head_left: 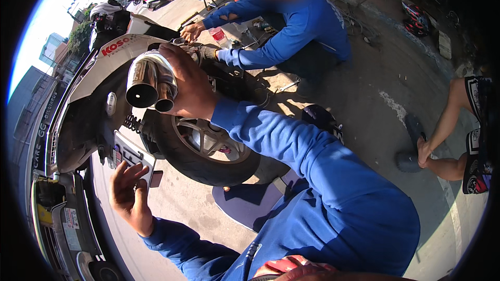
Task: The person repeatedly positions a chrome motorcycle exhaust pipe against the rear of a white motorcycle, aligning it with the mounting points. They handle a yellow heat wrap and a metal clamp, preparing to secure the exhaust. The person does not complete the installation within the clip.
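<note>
Head view
Right hand (190, 80): fingers wrapped over the chrome exhaust (151, 80), gripping its top.
Exhaust: at the scooter's (91, 99) rear, above the tyre (203, 164), twin outlets facing the camera.
Left hand (130, 192): open, fingers loosely spread, holding nothing, just beside the plate (133, 153).
Co-worker (291, 26): crouched beyond the scooter, hands at its far side.

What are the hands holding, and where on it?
The right hand grips the shiny twin-pipe exhaust around its outlet end. The left hand holds nothing; it is open beside the scooter's number plate.
</note>
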Available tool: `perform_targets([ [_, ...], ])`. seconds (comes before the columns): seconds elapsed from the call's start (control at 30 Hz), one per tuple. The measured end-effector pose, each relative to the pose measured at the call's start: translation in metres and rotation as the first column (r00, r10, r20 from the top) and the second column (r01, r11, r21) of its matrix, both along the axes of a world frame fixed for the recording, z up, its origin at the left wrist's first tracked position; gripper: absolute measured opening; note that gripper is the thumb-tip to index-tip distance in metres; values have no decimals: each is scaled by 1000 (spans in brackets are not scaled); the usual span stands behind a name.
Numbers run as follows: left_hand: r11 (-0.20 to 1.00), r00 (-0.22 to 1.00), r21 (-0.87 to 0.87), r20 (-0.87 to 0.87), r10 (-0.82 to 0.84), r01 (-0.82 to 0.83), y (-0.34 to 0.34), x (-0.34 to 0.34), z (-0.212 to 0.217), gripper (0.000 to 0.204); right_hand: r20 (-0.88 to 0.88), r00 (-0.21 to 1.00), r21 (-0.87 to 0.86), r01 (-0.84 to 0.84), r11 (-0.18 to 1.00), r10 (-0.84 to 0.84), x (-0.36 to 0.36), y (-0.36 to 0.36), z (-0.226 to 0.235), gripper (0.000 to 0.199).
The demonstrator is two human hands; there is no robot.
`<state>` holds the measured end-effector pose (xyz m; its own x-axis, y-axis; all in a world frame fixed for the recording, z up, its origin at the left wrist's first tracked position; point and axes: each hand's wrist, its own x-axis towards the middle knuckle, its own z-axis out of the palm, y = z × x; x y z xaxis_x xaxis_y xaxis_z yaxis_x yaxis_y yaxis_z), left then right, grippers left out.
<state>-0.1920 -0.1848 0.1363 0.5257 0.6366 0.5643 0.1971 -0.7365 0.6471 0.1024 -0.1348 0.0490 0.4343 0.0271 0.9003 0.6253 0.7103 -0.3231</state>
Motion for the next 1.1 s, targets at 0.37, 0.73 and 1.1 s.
perform_targets([
  [0.37, 415, 712, 874, -122, 691, -253, 226, -113, 258, 37, -25, 999, 20, 41, 999, -40, 10, -4, -7, 124],
  [0.73, -208, 29, 974, 206, 978, 87, 226, -64, 207, 67, -4, 1000, 166, 8, 986, -7, 72, -19, -2, 119],
  [1.1, -178, 257, 912, 285, 923, -370, 203, -39, 190, 64, 9, 969, 83, 246, 966, -248, 92, -70, 19, 101],
])
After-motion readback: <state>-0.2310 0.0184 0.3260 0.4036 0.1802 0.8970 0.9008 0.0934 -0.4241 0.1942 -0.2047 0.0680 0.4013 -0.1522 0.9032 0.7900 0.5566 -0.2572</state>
